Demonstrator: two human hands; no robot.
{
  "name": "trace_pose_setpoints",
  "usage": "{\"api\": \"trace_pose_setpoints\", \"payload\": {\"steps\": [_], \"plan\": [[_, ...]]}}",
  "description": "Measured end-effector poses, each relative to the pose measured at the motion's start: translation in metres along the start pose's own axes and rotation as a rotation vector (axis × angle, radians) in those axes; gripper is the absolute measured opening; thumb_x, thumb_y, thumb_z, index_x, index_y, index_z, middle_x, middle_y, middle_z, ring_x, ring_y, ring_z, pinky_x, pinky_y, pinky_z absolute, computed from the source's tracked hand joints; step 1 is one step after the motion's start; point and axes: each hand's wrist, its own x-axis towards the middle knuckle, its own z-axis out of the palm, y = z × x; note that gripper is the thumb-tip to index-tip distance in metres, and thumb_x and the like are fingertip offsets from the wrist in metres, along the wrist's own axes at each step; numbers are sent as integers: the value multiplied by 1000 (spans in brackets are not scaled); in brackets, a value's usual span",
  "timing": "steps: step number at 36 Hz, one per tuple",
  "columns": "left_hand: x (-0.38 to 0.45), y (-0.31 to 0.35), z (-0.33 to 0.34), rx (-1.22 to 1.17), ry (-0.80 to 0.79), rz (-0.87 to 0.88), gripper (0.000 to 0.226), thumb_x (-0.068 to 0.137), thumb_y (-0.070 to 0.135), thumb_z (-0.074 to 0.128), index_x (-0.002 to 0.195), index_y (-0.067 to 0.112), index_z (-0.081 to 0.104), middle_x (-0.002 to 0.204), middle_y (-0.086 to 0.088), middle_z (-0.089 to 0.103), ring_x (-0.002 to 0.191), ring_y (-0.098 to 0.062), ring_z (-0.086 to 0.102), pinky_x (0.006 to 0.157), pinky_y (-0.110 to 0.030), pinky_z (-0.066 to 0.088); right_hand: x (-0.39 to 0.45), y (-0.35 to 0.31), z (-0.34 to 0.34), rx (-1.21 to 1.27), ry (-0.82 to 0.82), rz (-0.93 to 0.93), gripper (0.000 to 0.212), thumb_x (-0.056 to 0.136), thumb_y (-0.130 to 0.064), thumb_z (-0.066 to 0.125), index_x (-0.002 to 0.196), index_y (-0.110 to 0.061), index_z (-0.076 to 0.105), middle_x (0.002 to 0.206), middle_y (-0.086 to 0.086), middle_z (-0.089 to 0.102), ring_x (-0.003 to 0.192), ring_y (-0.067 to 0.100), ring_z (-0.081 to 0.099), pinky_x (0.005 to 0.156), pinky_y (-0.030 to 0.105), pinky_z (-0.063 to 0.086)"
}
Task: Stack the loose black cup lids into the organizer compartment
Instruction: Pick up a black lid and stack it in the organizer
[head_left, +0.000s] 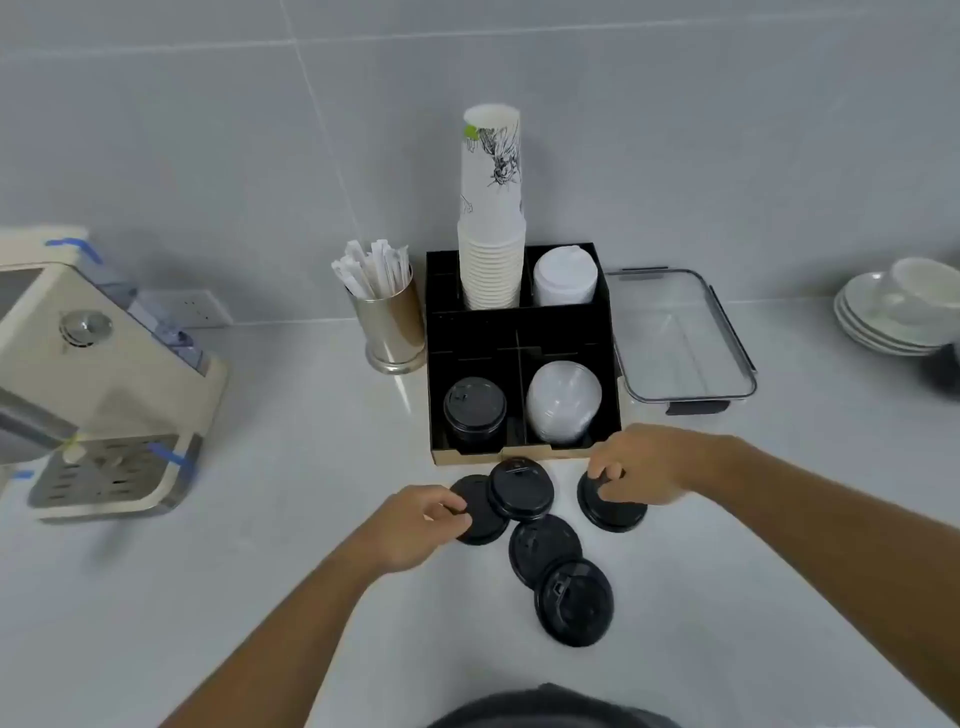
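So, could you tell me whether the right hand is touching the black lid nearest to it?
Touching: the head view shows the right hand with its fingers resting on top of the lid.

Grey tiled wall, white counter

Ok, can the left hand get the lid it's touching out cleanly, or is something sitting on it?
Probably not cleanly. The left hand has its fingers on the leftmost lid, but a second black lid overlaps its right edge, so that one would likely shift or need lifting first.
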Motion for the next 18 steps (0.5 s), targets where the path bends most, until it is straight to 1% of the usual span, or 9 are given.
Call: {"api": "trace_pose_setpoints", "payload": {"steps": [3, 5, 7, 9, 12, 14, 15, 17, 18], "plan": [[-5, -10, 23, -80, 10, -46, 27, 84, 39, 66, 109, 30, 67, 100, 7, 67, 83, -7, 66, 78, -25, 53, 0, 3, 15, 109, 30, 24, 36, 93, -35, 50, 124, -25, 63, 124, -3, 61, 111, 21, 57, 96, 34, 47], [-10, -18, 38, -144, 13, -65, 22, 83, 37, 67, 104, 30, 68, 97, 2, 69, 80, -9, 65, 80, -29, 55, 0, 5, 29, 155, 40, 29, 34, 93, -33, 51, 118, -16, 66, 120, 3, 66, 107, 23, 60, 93, 34, 49], [-12, -20, 49, -209, 16, -104, 21, 82, 35, 68, 101, 28, 68, 93, -2, 71, 80, -14, 66, 82, -35, 56, 2, 8, 42, 212, 50, 43, 36, 93, -30, 51, 112, -3, 65, 114, 14, 68, 103, 28, 62, 92, 39, 50], [-16, -20, 59, -255, 4, -118, 21, 82, 32, 68, 102, 27, 68, 93, -4, 71, 83, -17, 67, 85, -36, 56, 0, 12, 55, 290, 65, 60, 36, 92, -29, 53, 108, 1, 64, 111, 18, 67, 98, 29, 63, 89, 40, 50], [-19, -20, 70, -298, 1, -134, 20, 80, 27, 69, 100, 26, 69, 90, -5, 72, 78, -16, 64, 85, -37, 56, -2, 15, 73, 419, 80, 104, 33, 91, -29, 54, 100, 0, 65, 103, 17, 67, 83, 24, 59, 82, 38, 50], [-19, -22, 76, -310, -2, -146, 22, 77, 26, 69, 99, 26, 69, 90, -7, 73, 77, -15, 64, 86, -41, 56, -3, 19, 87, 507, 95, 142, 31, 90, -31, 54, 100, -5, 68, 98, 13, 68, 83, 20, 61, 78, 34, 49], [-20, -23, 80, -313, -7, -148, 22, 77, 26, 69, 99, 26, 69, 90, -7, 73, 76, -15, 64, 85, -42, 56, -5, 20, 95, 577, 106, 177, 29, 90, -32, 56, 103, -11, 70, 95, 6, 70, 85, 17, 64, 77, 31, 49], [-21, -25, 87, -317, -11, -153, 21, 76, 27, 69, 97, 26, 70, 85, -6, 73, 74, -14, 64, 82, -39, 57, -7, 21, 111, 754, 127, 246, 24, 89, -34, 59, 106, -22, 71, 95, -4, 70, 84, 13, 69, 74, 26, 52], [-23, -25, 90, -317, -16, -155, 21, 75, 27, 69, 96, 26, 70, 82, -5, 73, 72, -14, 63, 79, -36, 56, -9, 20, 117, 833, 128, 270, 22, 88, -33, 60, 105, -22, 71, 95, -5, 70, 82, 13, 70, 75, 28, 54]]}}
